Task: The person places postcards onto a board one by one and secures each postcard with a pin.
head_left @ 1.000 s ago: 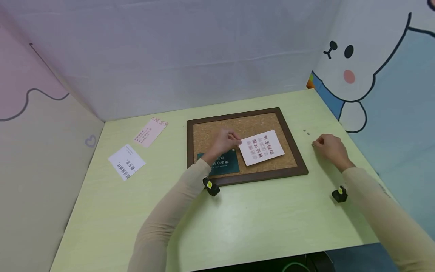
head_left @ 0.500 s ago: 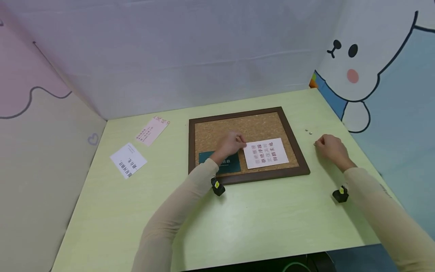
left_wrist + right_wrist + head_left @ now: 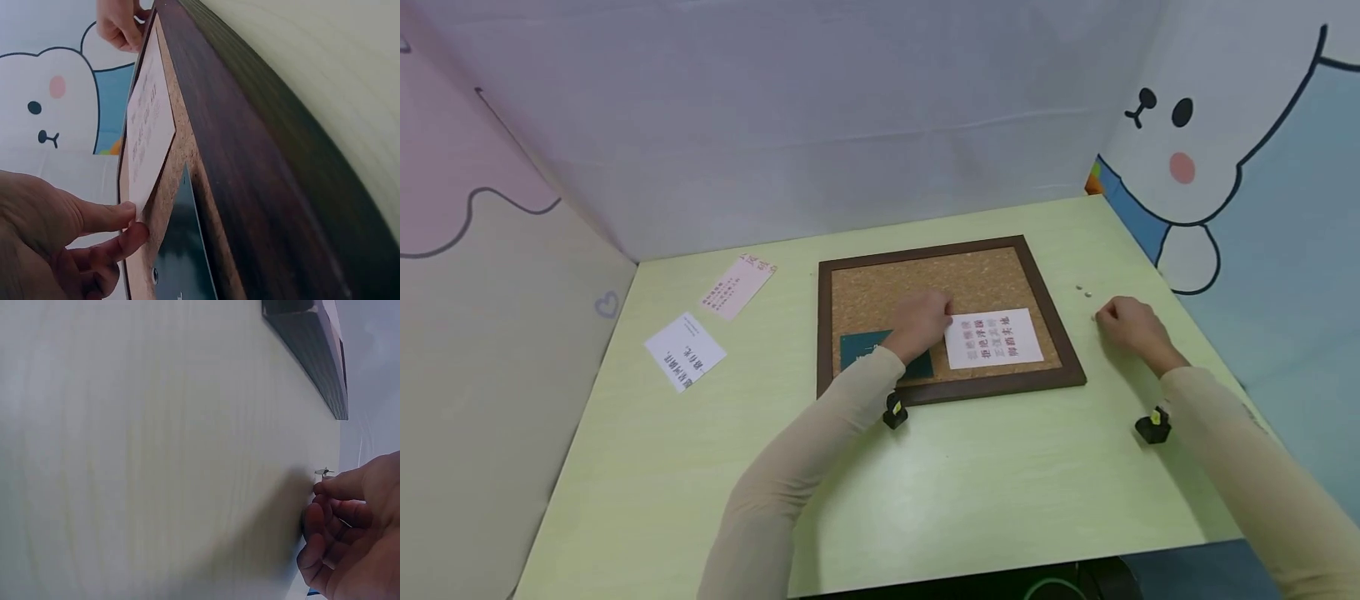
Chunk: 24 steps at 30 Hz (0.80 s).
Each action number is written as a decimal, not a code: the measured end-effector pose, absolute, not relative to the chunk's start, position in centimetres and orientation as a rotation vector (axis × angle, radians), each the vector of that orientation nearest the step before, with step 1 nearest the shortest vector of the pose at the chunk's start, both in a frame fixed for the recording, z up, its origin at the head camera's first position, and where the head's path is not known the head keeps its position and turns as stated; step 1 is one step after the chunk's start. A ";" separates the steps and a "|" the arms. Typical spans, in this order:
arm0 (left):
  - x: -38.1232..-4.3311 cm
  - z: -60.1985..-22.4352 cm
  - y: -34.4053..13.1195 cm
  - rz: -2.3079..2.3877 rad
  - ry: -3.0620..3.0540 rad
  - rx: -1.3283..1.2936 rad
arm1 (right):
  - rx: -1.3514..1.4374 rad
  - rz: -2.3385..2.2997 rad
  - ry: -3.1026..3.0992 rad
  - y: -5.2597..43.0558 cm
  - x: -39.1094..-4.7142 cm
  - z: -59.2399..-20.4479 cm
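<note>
My left hand (image 3: pixel 922 323) pinches the left edge of a white printed card (image 3: pixel 994 339) between thumb and forefinger. The card lies over the lower right of a brown-framed corkboard (image 3: pixel 925 279). Beside it is a dark green card (image 3: pixel 863 344), partly covered by the left hand and wrist; a small silver tack head (image 3: pixel 155 275) shows on it in the left wrist view. To the right of the board, my right hand (image 3: pixel 1133 329) is low over the table, its thumb and forefinger together on a tiny thumbtack, largely hidden by the fingertips.
Small thumbtacks (image 3: pixel 1087 294) lie on the table just beyond the right hand. A pink card (image 3: pixel 737 288) and another white card (image 3: pixel 685 352) lie on the left of the pale green table (image 3: pixel 970 492). Printed cloth walls enclose its back and sides.
The white card has been lowered and straightened on the corkboard, and the left hand has shifted right and slightly down with it. The right hand stays by the thumbtacks.
</note>
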<state>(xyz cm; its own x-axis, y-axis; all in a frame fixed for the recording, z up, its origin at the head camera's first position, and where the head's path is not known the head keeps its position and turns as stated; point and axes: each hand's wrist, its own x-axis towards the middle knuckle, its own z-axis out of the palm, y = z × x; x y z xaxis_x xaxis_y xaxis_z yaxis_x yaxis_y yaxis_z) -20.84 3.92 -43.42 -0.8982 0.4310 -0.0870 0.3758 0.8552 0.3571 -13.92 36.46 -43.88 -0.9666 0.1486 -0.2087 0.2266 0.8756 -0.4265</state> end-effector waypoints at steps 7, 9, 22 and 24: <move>-20.8 -43.9 4.4 0.402 2.958 0.699 | 0.312 -0.686 2.910 36.6 -13.8 -44.5; -20.5 -43.6 4.3 0.376 2.958 0.692 | 0.307 -0.685 2.925 36.6 -13.8 -44.4; -17.9 -42.6 3.0 0.092 2.837 0.842 | 0.289 -0.673 2.950 36.4 -13.6 -43.9; -17.9 -42.7 3.0 0.104 2.836 0.840 | 0.312 -0.673 2.938 36.3 -13.7 -43.8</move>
<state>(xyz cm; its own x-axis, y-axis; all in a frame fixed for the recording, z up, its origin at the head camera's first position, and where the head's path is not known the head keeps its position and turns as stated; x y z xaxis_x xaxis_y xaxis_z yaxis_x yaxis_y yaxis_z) -17.87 2.98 -42.73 -0.8237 0.5459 -0.1533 0.5332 0.8377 0.1178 -13.68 36.27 -43.80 -0.9727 0.1742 -0.1531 0.2235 0.8805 -0.4180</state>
